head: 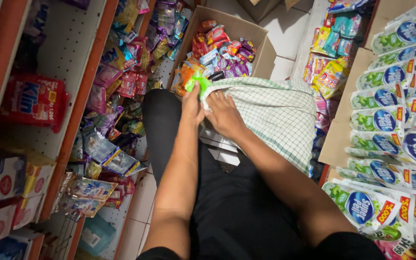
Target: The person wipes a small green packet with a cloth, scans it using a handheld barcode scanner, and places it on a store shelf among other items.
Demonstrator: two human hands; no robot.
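Observation:
My left hand (192, 103) is closed on a small bright green sachet (197, 82), held just above my left knee at the near edge of an open cardboard box (261, 48). My right hand (225, 114) rests right beside it, fingers curled on the edge of a white-and-green checked cloth (275, 115) that drapes over my right leg. The box holds several red, orange and purple sachets (217, 48). I am in black trousers, and both forearms reach forward from the bottom of the view.
Orange-edged shelves (80, 101) at left carry hanging sachet strips and red boxes (34, 98). At right, a cardboard sheet (345, 115) borders rows of green-and-white refill pouches (386, 101). White tiled floor (285, 29) lies beyond the box.

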